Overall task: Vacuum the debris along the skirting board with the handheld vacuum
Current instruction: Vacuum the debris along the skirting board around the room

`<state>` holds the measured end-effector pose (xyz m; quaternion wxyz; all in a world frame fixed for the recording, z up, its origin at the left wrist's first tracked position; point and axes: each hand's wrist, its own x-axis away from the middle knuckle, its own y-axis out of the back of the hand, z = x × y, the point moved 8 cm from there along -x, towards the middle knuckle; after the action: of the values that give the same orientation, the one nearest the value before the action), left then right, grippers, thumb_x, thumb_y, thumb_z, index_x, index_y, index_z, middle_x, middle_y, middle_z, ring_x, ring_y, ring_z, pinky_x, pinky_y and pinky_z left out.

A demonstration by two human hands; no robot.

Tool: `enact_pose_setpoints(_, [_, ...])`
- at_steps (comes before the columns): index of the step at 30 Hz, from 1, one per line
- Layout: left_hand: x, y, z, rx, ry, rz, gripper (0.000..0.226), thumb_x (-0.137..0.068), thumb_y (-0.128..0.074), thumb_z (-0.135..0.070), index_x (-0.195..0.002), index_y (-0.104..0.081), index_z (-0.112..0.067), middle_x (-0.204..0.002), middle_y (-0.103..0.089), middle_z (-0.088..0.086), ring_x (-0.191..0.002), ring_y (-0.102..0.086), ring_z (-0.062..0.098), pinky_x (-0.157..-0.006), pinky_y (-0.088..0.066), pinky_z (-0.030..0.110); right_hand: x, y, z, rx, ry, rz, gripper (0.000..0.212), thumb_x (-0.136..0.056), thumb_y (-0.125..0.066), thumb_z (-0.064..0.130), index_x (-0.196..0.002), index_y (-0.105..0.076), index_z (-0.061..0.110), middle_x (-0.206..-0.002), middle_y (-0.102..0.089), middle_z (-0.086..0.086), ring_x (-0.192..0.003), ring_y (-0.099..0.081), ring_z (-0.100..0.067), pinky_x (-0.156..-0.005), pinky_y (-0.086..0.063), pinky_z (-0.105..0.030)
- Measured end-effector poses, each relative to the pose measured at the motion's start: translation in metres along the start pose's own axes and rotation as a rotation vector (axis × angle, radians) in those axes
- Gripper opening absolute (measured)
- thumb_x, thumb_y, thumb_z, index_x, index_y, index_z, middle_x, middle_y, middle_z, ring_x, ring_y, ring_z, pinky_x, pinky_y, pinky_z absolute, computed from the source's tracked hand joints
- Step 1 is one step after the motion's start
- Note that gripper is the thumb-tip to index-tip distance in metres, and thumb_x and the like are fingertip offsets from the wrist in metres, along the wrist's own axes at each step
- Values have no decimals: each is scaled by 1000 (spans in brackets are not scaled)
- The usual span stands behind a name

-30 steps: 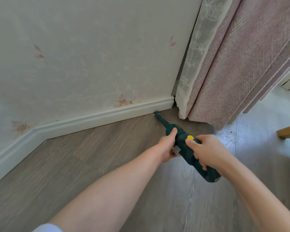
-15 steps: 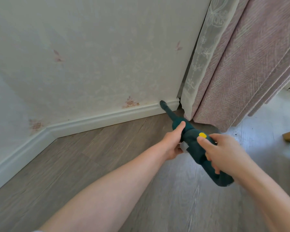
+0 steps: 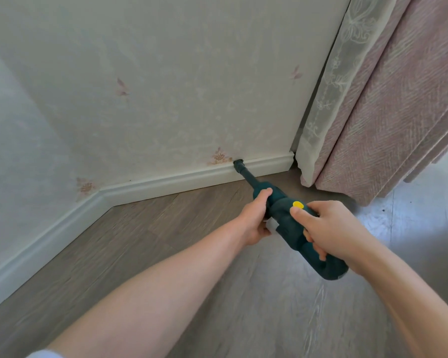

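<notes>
Head view: a corner of a room is seen from above, with two bare forearms stretched forward and down toward the wall.
Handheld vacuum (image 3: 292,223): a dark green body with a slim black nozzle is held slanting up and to the left, over the floor near the wall.
Nozzle tip (image 3: 238,162): the tip is set against the top edge of the skirting board, just beside an orange flower printed on the wallpaper.
Yellow button (image 3: 298,204): a round yellow button is seen on top of the vacuum body.
Left hand (image 3: 254,218): the fingers are wrapped round the front of the vacuum body, with the thumb laid along its top toward the nozzle.
Right hand (image 3: 331,228): the rear handle is gripped with curled fingers, and the thumb is laid on the body just below the yellow button.
Skirting board (image 3: 166,184): a white moulded board is run along the foot of two walls that meet at a corner on the left.
Debris: none can be made out along the board.
Floor (image 3: 140,254): grey-brown wood-grain planks are seen, slightly blurred.
Wall (image 3: 166,73): pale wallpaper is dotted with faint pink and orange flowers.
Curtains: a white lace curtain (image 3: 329,99) is hung beside a pink woven curtain (image 3: 398,112) at the right, both reaching the floor.
</notes>
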<state>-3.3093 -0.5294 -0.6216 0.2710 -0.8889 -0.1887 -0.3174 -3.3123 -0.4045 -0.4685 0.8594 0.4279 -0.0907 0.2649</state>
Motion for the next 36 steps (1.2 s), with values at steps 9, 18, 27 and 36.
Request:
enact_pose_setpoints(9, [50,96,-12,133,-32,-76,53,-93,-56,-52,-130,-60,-14,-111,-74,11,-94,-71,26,-78,-57,36,20,-58,66,98,133,196,37,-101,-51,41,-77,-56,13,-58,-58,-3,-36,-48,-17,-45,-44,-26])
enact_pose_setpoints(18, [98,206,-20,288,-125,-255,56,-94,-54,-50,-134,-57,-11,-121,-74,16,-108,-71,32,-98,-54,46,33,-133,139,120,299,334,39,-98,-52,41,-73,-50,12,-60,-57,-9,-36,-47,-20,-47,-42,-26])
enact_pose_setpoints(27, [126,266,-18,376,-181,-347,52,-95,-53,-50,-129,-59,-10,-132,-67,20,-113,-69,33,-109,-47,50,46,-179,179,163,399,422,36,-97,-52,40,-74,-50,12,-60,-58,-8,-34,-46,-19,-46,-42,-27])
enact_pose_setpoints(36, [121,255,14,374,-115,-346,54,-97,-52,-50,-132,-59,-9,-114,-73,16,-95,-70,28,-76,-55,38,47,-185,162,224,344,449,37,-99,-52,37,-72,-50,12,-60,-60,-6,-30,-46,-15,-42,-42,-23])
